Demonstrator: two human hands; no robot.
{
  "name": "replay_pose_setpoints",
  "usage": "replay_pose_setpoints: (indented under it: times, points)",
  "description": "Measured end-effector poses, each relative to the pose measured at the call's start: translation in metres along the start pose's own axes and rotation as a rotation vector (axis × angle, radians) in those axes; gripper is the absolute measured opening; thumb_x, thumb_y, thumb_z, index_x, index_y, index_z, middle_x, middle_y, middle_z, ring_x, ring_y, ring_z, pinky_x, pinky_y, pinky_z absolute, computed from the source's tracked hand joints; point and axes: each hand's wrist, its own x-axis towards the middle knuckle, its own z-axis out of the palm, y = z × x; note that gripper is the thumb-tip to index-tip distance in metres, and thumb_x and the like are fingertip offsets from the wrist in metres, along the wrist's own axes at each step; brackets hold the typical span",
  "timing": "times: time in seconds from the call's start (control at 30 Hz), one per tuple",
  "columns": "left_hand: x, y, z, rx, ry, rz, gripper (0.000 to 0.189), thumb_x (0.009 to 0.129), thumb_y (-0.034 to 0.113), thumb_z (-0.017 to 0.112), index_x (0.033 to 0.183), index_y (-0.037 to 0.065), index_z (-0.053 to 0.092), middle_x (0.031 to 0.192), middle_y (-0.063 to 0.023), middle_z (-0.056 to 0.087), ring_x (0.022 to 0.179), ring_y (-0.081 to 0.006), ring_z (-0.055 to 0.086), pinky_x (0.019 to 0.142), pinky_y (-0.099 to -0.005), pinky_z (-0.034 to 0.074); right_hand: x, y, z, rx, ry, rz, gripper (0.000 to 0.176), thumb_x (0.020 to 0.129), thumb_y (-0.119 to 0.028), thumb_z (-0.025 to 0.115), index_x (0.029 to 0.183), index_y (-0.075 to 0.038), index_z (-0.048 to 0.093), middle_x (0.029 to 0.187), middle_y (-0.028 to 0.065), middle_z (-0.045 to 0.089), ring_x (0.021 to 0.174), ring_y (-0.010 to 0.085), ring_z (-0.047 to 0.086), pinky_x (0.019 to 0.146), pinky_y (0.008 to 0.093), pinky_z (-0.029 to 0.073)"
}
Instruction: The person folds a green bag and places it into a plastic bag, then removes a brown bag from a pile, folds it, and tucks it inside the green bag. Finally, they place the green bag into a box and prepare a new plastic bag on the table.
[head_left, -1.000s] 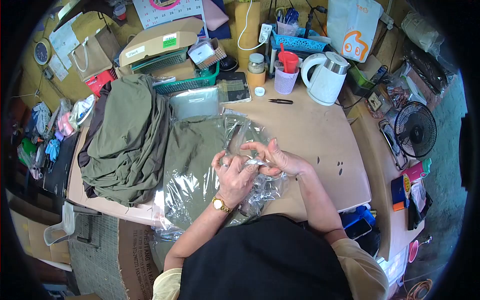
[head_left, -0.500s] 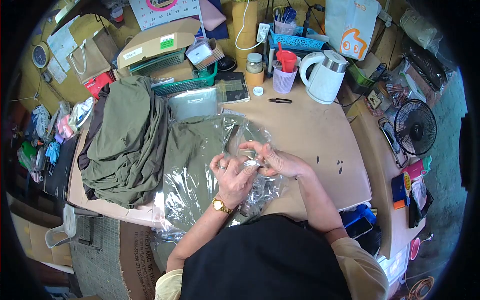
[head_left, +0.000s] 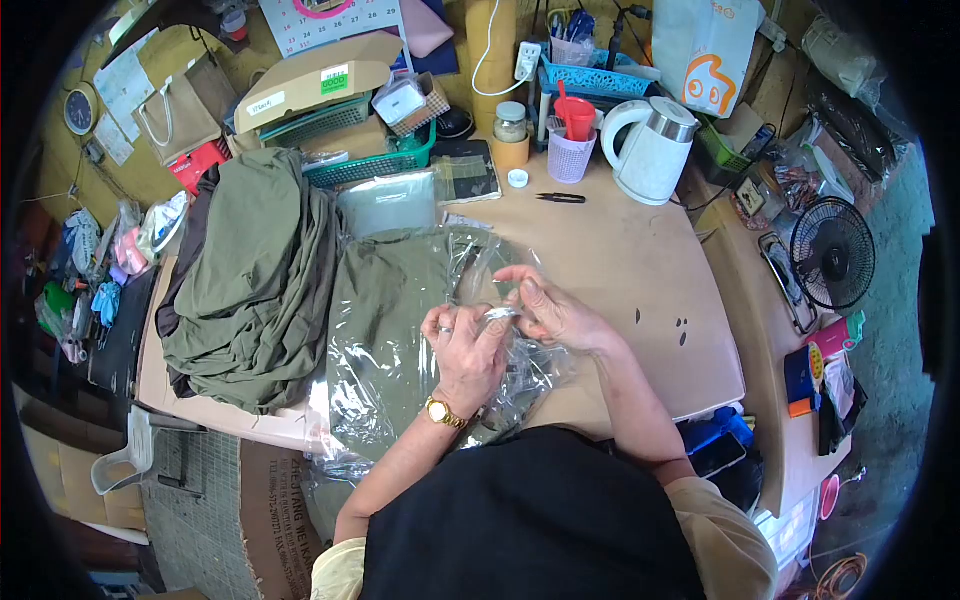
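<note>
A clear plastic bag (head_left: 375, 375) lies flat on the table with a folded olive-green garment (head_left: 395, 268) inside. My left hand (head_left: 466, 352), with a gold watch at the wrist, is closed on a gathered part of the bag's film. Meeting it at the right, my right hand (head_left: 558, 314) pinches the same bunched plastic between thumb and fingers, its index finger raised. What exactly lies between the fingertips is partly hidden. Crinkled film spreads below both hands. To the left rests a heap of olive-green garments (head_left: 255, 285), beside the bag.
Thread snips (head_left: 561, 198) and a white cap (head_left: 517, 178) lie toward the back. Behind stand a white kettle (head_left: 652, 152), a lilac cup (head_left: 571, 158), a jar (head_left: 510, 124) and a green basket (head_left: 375, 167). A black fan (head_left: 832, 252) stands at the right.
My right hand's fingers have shifted slightly, with the index finger lifting and the thumb moving nearer to the left hand. Both hands stay at the same part of the bag.
</note>
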Motion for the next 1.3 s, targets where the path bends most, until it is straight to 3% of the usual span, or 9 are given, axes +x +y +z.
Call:
replay_pose_setpoints:
  times: [0.37, 0.57, 0.63, 0.77, 0.87, 0.93, 1.07, 1.17, 1.3]
  points:
    - [0.000, -0.006, -0.002, -0.077, 0.007, 0.094, 0.022, 0.065, 0.008, 0.077, 0.083, 0.016, 0.067, 0.093, -0.0015, 0.061, 0.084, -0.0235, 0.055, 0.095, -0.0494, 0.035, 0.000, -0.002, 0.001, 0.132, -0.231, 0.101, 0.100, 0.086, -0.085, 0.014, 0.146, -0.008, 0.034, 0.067, -0.0076, 0.036, 0.055, 0.0022, 0.028, 0.050, 0.0201, 0.020]
    - [-0.011, 0.015, -0.017, -0.106, -0.073, -0.020, 0.016, 0.074, 0.006, 0.077, 0.085, 0.010, 0.065, 0.114, -0.0122, 0.057, 0.098, -0.0260, 0.058, 0.097, -0.0418, 0.039, 0.007, 0.024, -0.009, -0.074, 0.052, -0.033, 0.049, 0.101, -0.031, 0.061, 0.137, -0.004, 0.040, 0.068, -0.0026, 0.049, 0.057, 0.0075, 0.048, 0.053, 0.0233, 0.039]
    - [-0.018, 0.011, -0.020, -0.500, -0.358, -0.341, 0.011, 0.081, 0.005, 0.074, 0.086, 0.006, 0.064, 0.115, -0.0153, 0.057, 0.109, -0.0291, 0.055, 0.097, -0.0369, 0.042, 0.003, 0.011, -0.008, 0.099, 0.210, -0.062, 0.041, 0.094, -0.005, 0.067, 0.128, -0.002, 0.046, 0.071, 0.0006, 0.054, 0.061, 0.0100, 0.055, 0.056, 0.0277, 0.046]
    - [-0.009, -0.002, -0.030, -0.737, -0.436, -0.423, 0.009, 0.085, 0.006, 0.072, 0.089, 0.003, 0.064, 0.117, -0.0145, 0.056, 0.113, -0.0285, 0.053, 0.097, -0.0367, 0.042, -0.001, 0.009, -0.002, 0.713, 0.438, -0.032, 0.034, 0.094, -0.002, 0.064, 0.124, -0.001, 0.049, 0.067, 0.0000, 0.055, 0.056, 0.0093, 0.049, 0.053, 0.0266, 0.040]
    - [-0.014, -0.025, -0.030, -0.764, -0.430, -0.540, 0.010, 0.083, 0.009, 0.074, 0.088, 0.004, 0.067, 0.118, -0.0118, 0.054, 0.113, -0.0265, 0.050, 0.098, -0.0385, 0.039, -0.010, 0.024, 0.008, 0.974, 0.139, -0.334, 0.024, 0.092, -0.002, 0.065, 0.115, -0.004, 0.059, 0.071, 0.0007, 0.063, 0.058, 0.0074, 0.054, 0.051, 0.0270, 0.034]
    - [0.002, -0.028, -0.044, -0.605, -0.424, -0.501, 0.012, 0.084, 0.012, 0.075, 0.085, 0.003, 0.067, 0.115, -0.0103, 0.054, 0.110, -0.0246, 0.050, 0.097, -0.0376, 0.039, -0.029, -0.002, 0.021, -0.364, 0.232, -0.353, 0.011, 0.087, 0.000, 0.069, 0.097, -0.004, 0.066, 0.070, 0.0011, 0.062, 0.060, 0.0068, 0.056, 0.049, 0.0274, 0.033]
    - [0.037, 0.000, -0.070, -0.454, -0.420, -0.469, 0.014, 0.083, 0.009, 0.075, 0.080, 0.000, 0.065, 0.104, -0.0092, 0.053, 0.090, -0.0188, 0.052, 0.078, -0.0318, 0.044, -0.011, 0.018, 0.028, -0.820, 0.438, -0.856, 0.014, 0.078, 0.003, 0.074, 0.084, -0.005, 0.065, 0.055, 0.0002, 0.047, 0.050, 0.0108, 0.045, 0.049, 0.0292, 0.033]
    - [0.043, 0.013, -0.074, -0.503, -0.461, -0.516, 0.011, 0.085, 0.006, 0.073, 0.083, -0.001, 0.064, 0.105, -0.0103, 0.053, 0.076, -0.0143, 0.053, 0.065, -0.0274, 0.045, -0.021, 0.026, 0.046, -0.455, 0.489, -0.494, 0.014, 0.078, 0.000, 0.073, 0.081, -0.009, 0.063, 0.065, 0.0028, 0.062, 0.054, 0.0220, 0.055, 0.061, 0.0341, 0.041]
    - [0.039, 0.019, -0.065, -0.637, -0.440, -0.536, 0.010, 0.090, 0.004, 0.069, 0.093, -0.002, 0.062, 0.112, -0.0115, 0.055, 0.065, -0.0075, 0.054, 0.055, -0.0232, 0.045, -0.015, 0.037, 0.048, -0.514, 0.576, -0.747, 0.012, 0.086, -0.008, 0.071, 0.083, -0.006, 0.060, 0.063, 0.0069, 0.056, 0.056, 0.0223, 0.054, 0.061, 0.0327, 0.043]
